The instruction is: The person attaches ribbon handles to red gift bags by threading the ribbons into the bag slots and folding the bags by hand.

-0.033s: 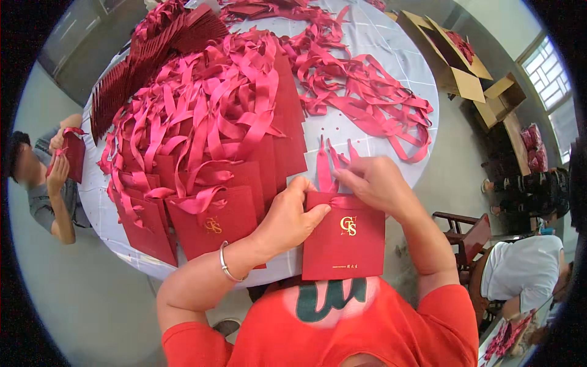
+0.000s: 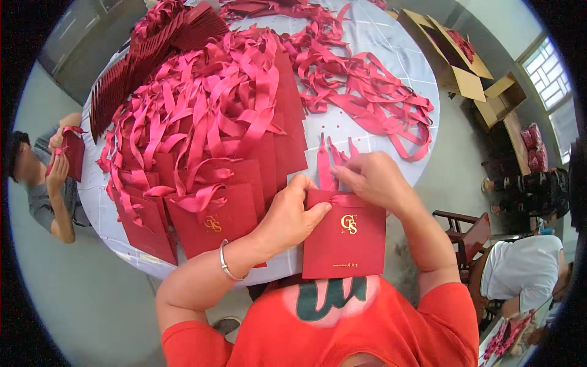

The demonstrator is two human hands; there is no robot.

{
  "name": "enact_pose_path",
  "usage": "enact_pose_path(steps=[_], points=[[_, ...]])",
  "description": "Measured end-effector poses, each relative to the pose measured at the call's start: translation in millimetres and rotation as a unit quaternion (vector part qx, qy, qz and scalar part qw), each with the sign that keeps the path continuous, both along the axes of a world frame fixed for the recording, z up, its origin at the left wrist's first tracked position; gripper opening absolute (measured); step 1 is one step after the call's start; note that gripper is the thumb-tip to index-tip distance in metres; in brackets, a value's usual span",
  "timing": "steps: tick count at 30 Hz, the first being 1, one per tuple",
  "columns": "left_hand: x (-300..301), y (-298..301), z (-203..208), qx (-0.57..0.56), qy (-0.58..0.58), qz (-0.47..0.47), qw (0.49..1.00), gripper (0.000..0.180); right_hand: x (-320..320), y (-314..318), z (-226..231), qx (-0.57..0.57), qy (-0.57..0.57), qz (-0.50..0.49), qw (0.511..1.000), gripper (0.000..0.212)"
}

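Nothing much has shifted since the earlier frame: both hands sit where they were on the same bag. With my left hand (image 2: 287, 217) I pinch the top edge of the flat dark-red paper gift bag with the gold emblem (image 2: 345, 241), thumb on its face, while my right hand (image 2: 373, 177) closes its fingertips on the glossy red satin ribbon (image 2: 327, 165) at the bag's mouth, its loose ends standing up above my knuckles. That bag lies at the near rim of the round table with the pale checked cloth (image 2: 367, 43), just before my chest. To my mind this ribbon is only partly fastened. Left of it, a big heap of ribboned red bags (image 2: 208, 147) looks finished; beyond my right hand a tangle of loose red ribbons (image 2: 367, 92) waits, so plenty remains. Far left, another person's hands (image 2: 58, 159) hold a similar bag
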State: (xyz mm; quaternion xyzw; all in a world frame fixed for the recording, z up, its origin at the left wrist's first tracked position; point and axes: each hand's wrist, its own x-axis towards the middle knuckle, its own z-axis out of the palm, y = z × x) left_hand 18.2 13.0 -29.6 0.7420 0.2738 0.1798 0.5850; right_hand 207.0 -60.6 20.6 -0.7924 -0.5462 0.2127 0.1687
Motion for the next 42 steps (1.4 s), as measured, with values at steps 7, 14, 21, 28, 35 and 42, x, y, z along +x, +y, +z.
enact_pose_path(steps=[7, 14, 21, 28, 35, 42], points=[[-3, 4, 6, -0.027, 0.004, 0.009, 1.000, 0.030, -2, 17, -17, 0.059, 0.138, -0.028, 0.988, 0.031], [0, 0, 21, -0.004, 0.037, -0.007, 0.999, 0.029, -1, 5, -22, 0.161, 0.174, -0.088, 0.967, 0.027], [-7, -3, 10, 0.074, -0.046, 0.043, 0.995, 0.033, 31, -51, -17, 0.193, 0.156, -0.184, 0.951, 0.024], [-10, -2, 47, 0.171, -0.122, 0.056, 0.976, 0.035, 25, -75, -26, 0.211, 0.456, -0.115, 0.857, 0.019], [-63, 32, 119, 0.309, -0.437, 0.151, 0.831, 0.040, -58, -24, 4, 0.302, 0.358, -0.043, 0.883, 0.012], [-138, 16, 138, 0.358, -0.435, 0.280, 0.778, 0.023, -136, 18, -8, 0.276, 0.249, 0.070, 0.926, 0.026]])
